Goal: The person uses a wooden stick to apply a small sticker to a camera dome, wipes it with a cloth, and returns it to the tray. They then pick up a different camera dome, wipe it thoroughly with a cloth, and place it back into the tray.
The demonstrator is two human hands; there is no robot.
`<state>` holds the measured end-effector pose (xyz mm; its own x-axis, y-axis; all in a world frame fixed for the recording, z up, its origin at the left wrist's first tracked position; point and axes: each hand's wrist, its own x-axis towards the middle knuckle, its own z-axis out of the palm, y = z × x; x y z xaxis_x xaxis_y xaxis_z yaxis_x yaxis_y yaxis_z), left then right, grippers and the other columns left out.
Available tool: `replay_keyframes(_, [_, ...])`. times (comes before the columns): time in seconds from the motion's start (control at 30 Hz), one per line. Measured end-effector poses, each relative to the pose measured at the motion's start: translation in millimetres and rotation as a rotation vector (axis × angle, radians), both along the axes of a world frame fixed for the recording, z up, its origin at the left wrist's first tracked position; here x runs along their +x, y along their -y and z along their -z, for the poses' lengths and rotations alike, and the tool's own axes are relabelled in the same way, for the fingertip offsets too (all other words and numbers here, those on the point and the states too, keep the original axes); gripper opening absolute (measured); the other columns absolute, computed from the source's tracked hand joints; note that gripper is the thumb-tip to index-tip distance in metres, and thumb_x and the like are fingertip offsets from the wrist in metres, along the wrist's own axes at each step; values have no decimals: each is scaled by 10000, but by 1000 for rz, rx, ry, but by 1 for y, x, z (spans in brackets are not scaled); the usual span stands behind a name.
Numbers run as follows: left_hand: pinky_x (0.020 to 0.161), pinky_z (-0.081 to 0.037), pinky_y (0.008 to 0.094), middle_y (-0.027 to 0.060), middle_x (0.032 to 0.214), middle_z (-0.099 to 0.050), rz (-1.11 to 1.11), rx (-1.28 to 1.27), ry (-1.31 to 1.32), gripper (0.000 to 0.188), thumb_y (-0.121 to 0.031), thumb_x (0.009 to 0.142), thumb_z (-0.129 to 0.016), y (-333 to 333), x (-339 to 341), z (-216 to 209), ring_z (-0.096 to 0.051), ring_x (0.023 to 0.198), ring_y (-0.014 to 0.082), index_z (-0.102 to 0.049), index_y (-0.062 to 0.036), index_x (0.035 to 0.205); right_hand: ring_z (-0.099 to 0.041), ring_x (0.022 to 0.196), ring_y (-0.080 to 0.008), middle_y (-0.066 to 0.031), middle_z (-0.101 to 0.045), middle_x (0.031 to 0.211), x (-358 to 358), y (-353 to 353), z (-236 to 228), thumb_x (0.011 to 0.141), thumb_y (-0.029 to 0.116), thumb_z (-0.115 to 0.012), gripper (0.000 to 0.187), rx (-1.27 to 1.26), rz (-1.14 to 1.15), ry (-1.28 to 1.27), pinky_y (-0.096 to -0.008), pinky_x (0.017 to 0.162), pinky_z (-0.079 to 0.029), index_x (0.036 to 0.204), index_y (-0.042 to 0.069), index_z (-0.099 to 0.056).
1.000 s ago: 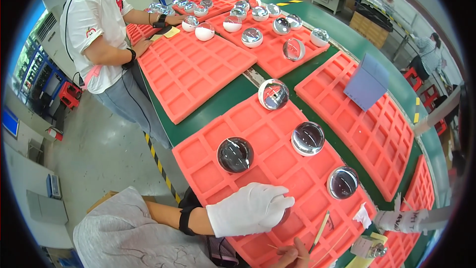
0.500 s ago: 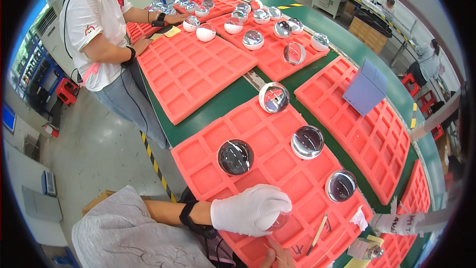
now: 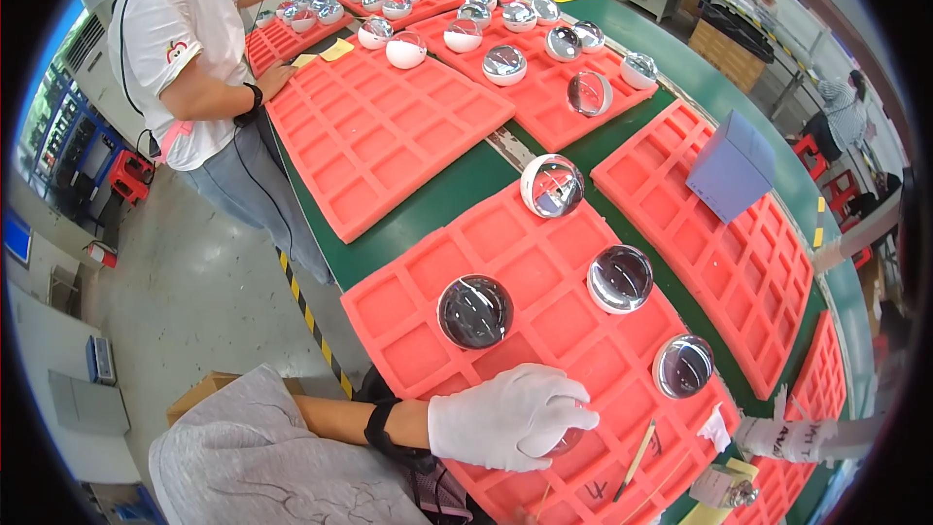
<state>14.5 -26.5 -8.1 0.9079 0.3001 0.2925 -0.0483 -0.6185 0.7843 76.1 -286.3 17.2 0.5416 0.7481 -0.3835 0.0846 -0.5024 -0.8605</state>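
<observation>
My left hand (image 3: 515, 418), in a white glove, is curled over a clear ball (image 3: 566, 442) on a pink foam tray (image 3: 418, 355). The glove hides most of that ball. My right hand (image 3: 530, 513) is only a blur at the lower edge, so its fingers cannot be made out. Nearby on the tray sit a dark-looking clear ball (image 3: 475, 311), a clear ball with a white base (image 3: 620, 279), another at the tray's right side (image 3: 683, 367) and one at the far corner (image 3: 552, 186). A thin stick (image 3: 635, 459) lies right of my gloved hand.
A small bottle (image 3: 724, 486) and a crumpled white scrap (image 3: 714, 428) are at the right. A blue-purple box (image 3: 731, 167) stands on another foam tray (image 3: 661, 170). Further trays hold several balls. A co-worker (image 3: 199, 58) stands at the far left.
My gloved hand has shifted slightly right in view, its fingers lifted a little on the ball. My right hand has dropped toward the lower edge. The co-worker's one arm now reaches farther away.
</observation>
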Motion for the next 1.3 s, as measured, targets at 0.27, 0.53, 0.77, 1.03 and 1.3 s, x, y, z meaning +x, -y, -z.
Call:
replay_keyframes(0.27, [991,-453,463,115,1288,-532,17,22,26,673,-240,710,-853,1,-1,5,-550,1121,340,-541,-143,1298,-590,887,-256,-215,-641,1180,-3,-24,5,975,60,-618,444,173,170,-68,-349,806,-460,1402,-33,-536])
replay_keyframes(0.53, [993,-461,472,111,1304,-531,4,0,18,646,-216,708,-832,0,-1,0,-550,1150,337,-558,-141,1289,-506,560,-75,-66,-626,765,-2,-45,13,1008,31,-564,399,293,307,-151,-223,509,-388,1400,-14,-501])
replay_keyframes(0.77, [989,-468,474,115,1319,-534,4,44,-23,630,-184,701,-801,2,0,7,-545,1165,345,-571,-135,1286,-473,546,-64,-6,-551,645,-6,-45,32,995,32,-593,298,190,195,80,-221,488,-344,1287,-22,-571])
replay_keyframes(1.03, [1001,-462,475,115,1316,-533,-13,36,3,653,-172,696,-785,2,-2,2,-534,1181,359,-566,-133,1310,-488,575,-56,-17,-602,745,-3,-53,36,977,35,-634,256,277,202,146,-209,516,-367,1225,-27,-615])
replay_keyframes(1.3, [1011,-451,466,127,1245,-551,-20,0,33,580,-154,712,-759,2,1,-4,-550,1148,346,-558,-109,1254,-629,762,-127,-106,-703,973,-6,-58,24,974,42,-647,247,239,265,91,-237,684,-502,1202,-49,-623])
